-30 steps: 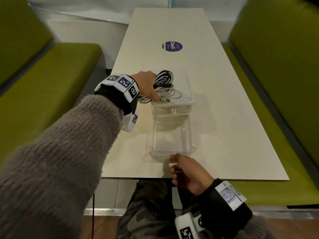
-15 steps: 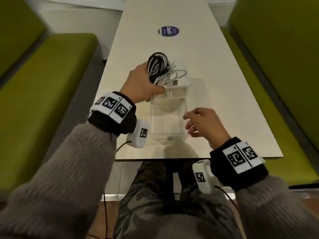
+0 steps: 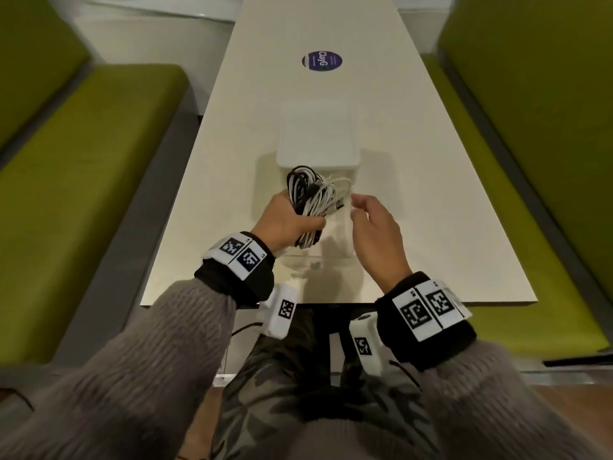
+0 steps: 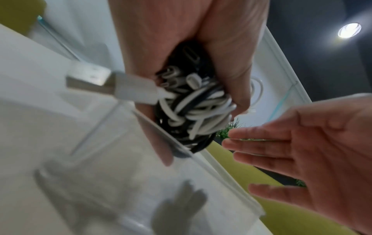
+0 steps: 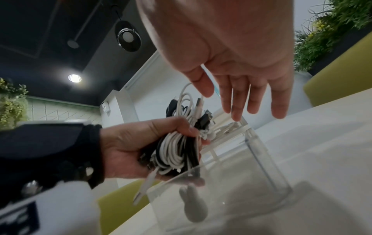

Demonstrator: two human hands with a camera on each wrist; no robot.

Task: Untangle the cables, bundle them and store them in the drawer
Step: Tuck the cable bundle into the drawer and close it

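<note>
A long cream table [image 3: 381, 161] runs between two green bench seats [image 3: 83, 167], one on each side. A round purple sticker [image 3: 322, 61] lies flat near its far end. Ceiling lamps [image 5: 128, 36] and leafy plants [image 5: 330, 23] appear in the wrist views

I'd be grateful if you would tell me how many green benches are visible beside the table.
2: one green bench runs along the left side of the table, the other along its right. Neither is hidden.

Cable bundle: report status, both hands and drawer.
Left hand grips cable bundle over the open clear drawer. Right hand open beside it, empty. Nothing blocking the drawer.
</note>
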